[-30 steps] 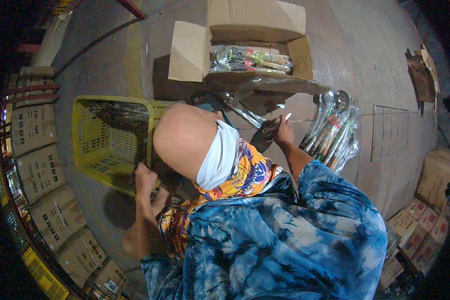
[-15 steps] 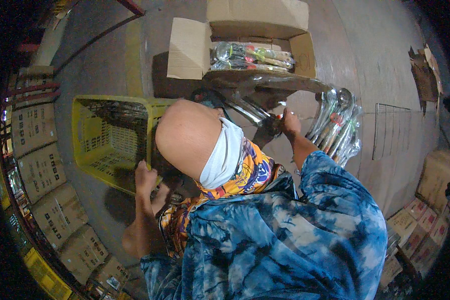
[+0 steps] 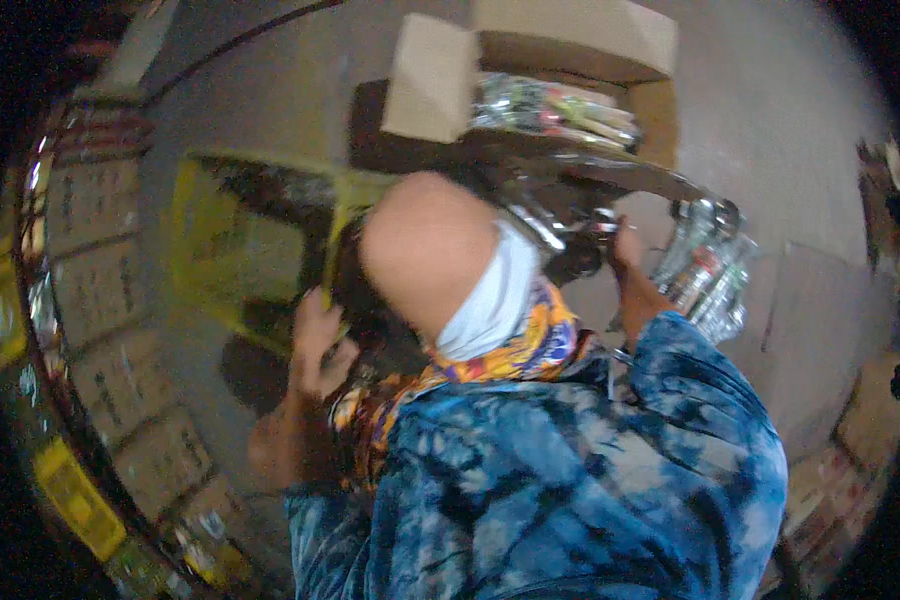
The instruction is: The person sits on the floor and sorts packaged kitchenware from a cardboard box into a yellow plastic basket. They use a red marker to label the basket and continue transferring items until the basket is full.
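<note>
The view is blurred and looks down on my own head, scarf and blue tie-dye shirt. My right hand (image 3: 625,245) is raised in front of me and closed on a shiny clear packet of metal pieces (image 3: 560,225), just below an open cardboard box (image 3: 570,40) that holds more such packets (image 3: 550,100). My left hand (image 3: 315,335) is at the near corner of a yellow plastic crate (image 3: 235,250), fingers curled against its rim and something dark. Whether it grips anything is unclear.
A heap of shiny packets (image 3: 705,270) lies on the grey floor to the right. Stacked cartons (image 3: 90,210) line the left side, and more cartons (image 3: 870,420) stand at the lower right.
My right hand has shifted a little up and right with the shiny packet. My left hand stays at the crate's corner. The picture has turned blurry.
</note>
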